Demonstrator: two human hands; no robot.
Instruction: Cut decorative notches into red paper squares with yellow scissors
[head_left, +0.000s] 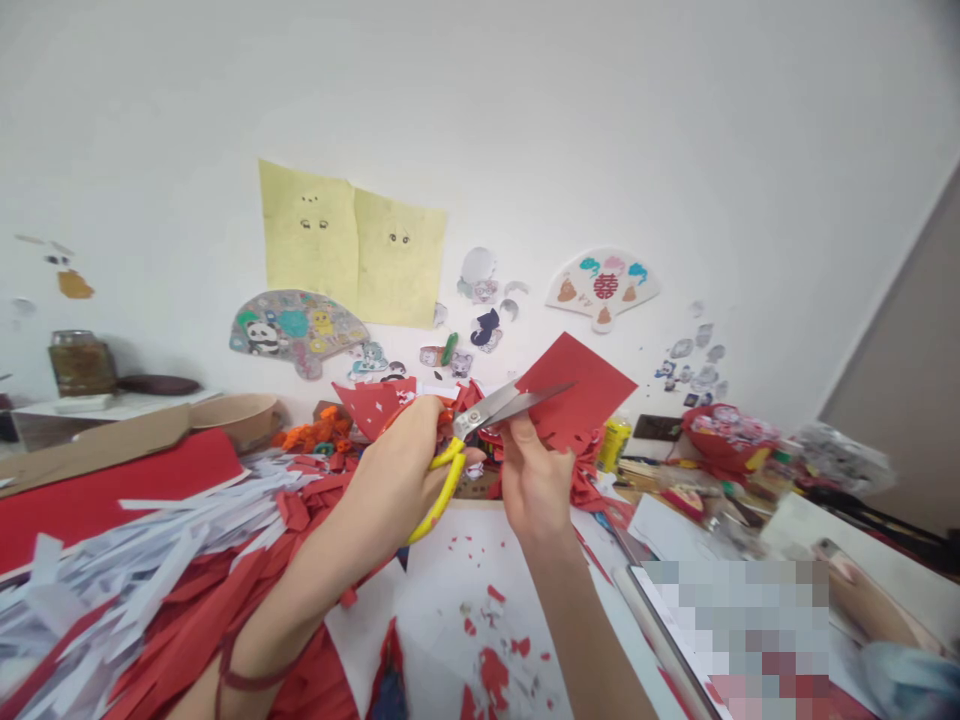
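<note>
My left hand (pixel 409 455) is closed around yellow-handled scissors (pixel 448 490), their metal blades parted and angled up to the right. The blades lie against a folded piece of red paper (pixel 581 385), overlapping its lower left part. My right hand (pixel 536 475) pinches this paper from below, its thumb close under the blades. The paper's lower edge looks notched. Beneath both hands lies a white sheet (pixel 450 570) strewn with small red paper scraps (pixel 495 675). Another cut red paper (pixel 375 405) with small holes stands behind my left hand.
White paper strips (pixel 97 590) and red strips (pixel 195 610) heap up at left. A brown bowl (pixel 236 420) and orange items (pixel 322 430) stand behind. At right are a yellow bottle (pixel 615 443), a red-wrapped bundle (pixel 731 440), and another person's forearm (pixel 874 600) with a light blue sleeve.
</note>
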